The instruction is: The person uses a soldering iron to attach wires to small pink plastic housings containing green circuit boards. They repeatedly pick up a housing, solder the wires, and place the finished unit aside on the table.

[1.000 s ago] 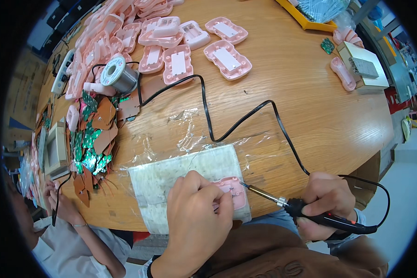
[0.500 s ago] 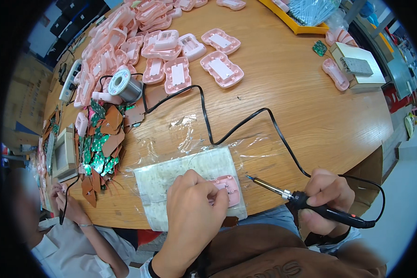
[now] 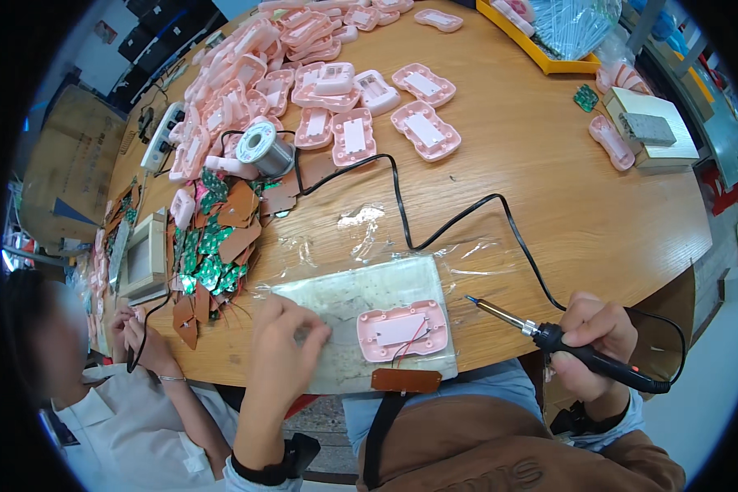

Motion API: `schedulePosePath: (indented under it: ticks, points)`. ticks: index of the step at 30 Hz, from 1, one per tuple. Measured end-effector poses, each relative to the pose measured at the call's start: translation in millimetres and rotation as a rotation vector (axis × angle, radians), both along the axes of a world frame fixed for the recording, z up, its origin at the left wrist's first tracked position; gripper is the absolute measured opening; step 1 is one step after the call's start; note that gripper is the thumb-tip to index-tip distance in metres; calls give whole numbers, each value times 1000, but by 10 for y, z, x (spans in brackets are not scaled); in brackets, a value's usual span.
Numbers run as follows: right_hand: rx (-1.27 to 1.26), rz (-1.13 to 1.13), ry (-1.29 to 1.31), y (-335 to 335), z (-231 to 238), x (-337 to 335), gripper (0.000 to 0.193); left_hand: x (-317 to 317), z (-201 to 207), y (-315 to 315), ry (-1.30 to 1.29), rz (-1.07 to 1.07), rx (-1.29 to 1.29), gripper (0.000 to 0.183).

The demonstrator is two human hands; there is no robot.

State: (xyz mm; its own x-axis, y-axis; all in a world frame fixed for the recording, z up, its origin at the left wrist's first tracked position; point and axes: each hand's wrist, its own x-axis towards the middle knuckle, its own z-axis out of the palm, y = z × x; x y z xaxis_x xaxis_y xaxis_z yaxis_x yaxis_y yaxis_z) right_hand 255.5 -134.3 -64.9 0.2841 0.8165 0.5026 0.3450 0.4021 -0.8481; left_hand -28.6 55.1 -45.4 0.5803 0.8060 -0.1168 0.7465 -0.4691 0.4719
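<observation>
In my right hand [image 3: 592, 344] is a black-handled soldering iron [image 3: 582, 354], its metal tip pointing left above the table. My left hand [image 3: 285, 343] hovers over the left part of a pale, stained work mat [image 3: 328, 297]; its fingers are loosely curved, the thumb apart, and nothing shows in them. To its right lies a pink plastic shell [image 3: 402, 330], inner side up, with a white panel in its middle. Thin red and dark wires run from the shell to a brown board [image 3: 406, 380] at the mat's front edge.
A solder spool [image 3: 264, 149] stands beside green and brown circuit boards [image 3: 213, 250]. Behind are heaped pink shells [image 3: 238, 90]. The iron's black cord [image 3: 398, 197] winds across the table. Another person's hands [image 3: 143, 336] are at the left; a yellow tray [image 3: 541, 56] sits far right.
My left hand has moved left off the pink shell, leaving the shell, wires and brown board uncovered. The view has shifted; the soldering iron stays in my right hand.
</observation>
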Motion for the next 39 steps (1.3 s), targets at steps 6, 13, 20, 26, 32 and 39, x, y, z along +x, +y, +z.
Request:
schedulePosePath:
  ticks: [6, 13, 20, 26, 32, 39]
  points:
    - [-4, -32, -12, -4, 47, -33, 26, 168, 94, 110, -292, 152, 434, 25]
    - [37, -113, 38, -8, 42, -34, 26, 462, 108, -89, -78, -149, -73, 35]
    - [266, -397, 160, -105, 170, 2, 31, 796, 908, 433, -302, 63, -727, 33]
    - [312, -560, 185, -59, 306, 110, 36, 1828, 763, 801, -740, -141, -859, 41]
    - [276, -491, 246, -35, 224, 220, 31, 2343, 279, 989, 90, -4, 181, 64]
    - [173, -425, 181, 13, 172, 256, 27, 2352, -64, 953, 179, -60, 262, 63]
